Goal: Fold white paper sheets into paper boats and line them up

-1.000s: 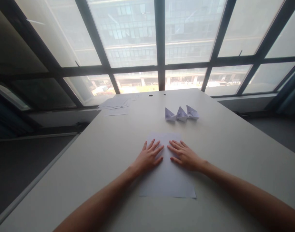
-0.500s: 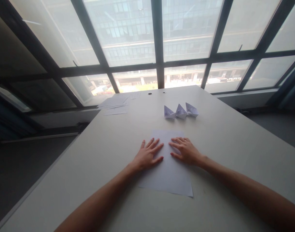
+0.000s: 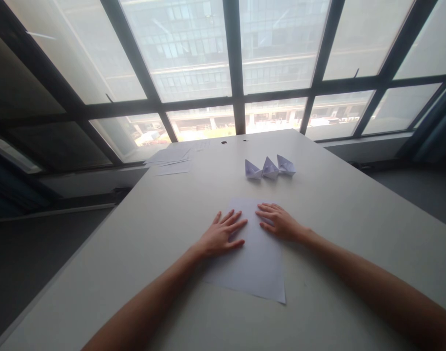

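Both hands, the left hand and right hand, are laid open-palmed, gripping nothing, on the far half of the paper sheet, whose long axis is run toward the paper boats.

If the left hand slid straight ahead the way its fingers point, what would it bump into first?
Probably the paper boats. The left hand lies flat on the sheet of paper, fingers aimed up and right; past the sheet's far edge only bare table shows before them.

Both arms stretched out far, left hand and right hand lying flat, palms down, fingers spread, fingertips nearly meeting.
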Demonstrator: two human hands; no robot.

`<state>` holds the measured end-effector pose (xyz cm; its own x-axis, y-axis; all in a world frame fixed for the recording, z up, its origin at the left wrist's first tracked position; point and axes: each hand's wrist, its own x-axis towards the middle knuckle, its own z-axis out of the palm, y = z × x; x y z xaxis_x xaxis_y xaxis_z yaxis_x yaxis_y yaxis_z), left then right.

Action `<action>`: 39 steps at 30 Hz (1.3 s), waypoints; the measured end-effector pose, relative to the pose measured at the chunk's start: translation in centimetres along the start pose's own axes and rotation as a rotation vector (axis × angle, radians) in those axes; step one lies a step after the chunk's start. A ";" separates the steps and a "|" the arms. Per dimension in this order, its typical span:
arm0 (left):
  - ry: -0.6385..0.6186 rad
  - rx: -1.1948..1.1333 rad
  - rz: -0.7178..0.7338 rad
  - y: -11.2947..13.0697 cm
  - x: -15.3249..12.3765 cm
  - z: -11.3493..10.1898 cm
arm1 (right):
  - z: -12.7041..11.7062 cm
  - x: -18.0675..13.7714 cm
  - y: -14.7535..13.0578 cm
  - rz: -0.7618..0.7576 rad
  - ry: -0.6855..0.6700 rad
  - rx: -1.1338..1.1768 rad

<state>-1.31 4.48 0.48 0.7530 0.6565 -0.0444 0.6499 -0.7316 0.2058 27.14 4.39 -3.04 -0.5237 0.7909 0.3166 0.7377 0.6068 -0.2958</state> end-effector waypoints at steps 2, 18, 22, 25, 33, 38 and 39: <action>0.016 0.010 -0.009 0.0 0.0 0.2 | 0.0 0.0 0.0 0.030 0.011 -0.017; 0.222 0.025 -0.103 -0.3 0.1 1.6 | 0.1 0.5 0.0 0.391 0.052 -0.151; 0.212 0.055 -0.037 1.5 -0.2 1.6 | 0.2 0.4 0.1 0.391 0.052 -0.148; 0.138 0.030 0.003 2.9 -0.5 1.6 | 0.2 0.6 0.5 0.384 0.099 -0.148; 0.017 -0.020 0.120 2.8 -0.1 0.5 | -1.0 1.3 2.4 0.484 0.225 -0.084; 0.014 -0.037 0.172 2.8 -0.2 0.1 | -1.7 1.5 3.1 0.479 0.098 -0.092; 0.019 -0.046 0.180 2.9 -0.3 0.1 | -2.0 1.5 3.3 0.489 0.072 -0.069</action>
<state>0.35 2.19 1.00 0.8542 0.5198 0.0153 0.4996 -0.8285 0.2529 29.62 7.45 -1.75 -0.0807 0.9726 0.2178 0.9173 0.1580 -0.3655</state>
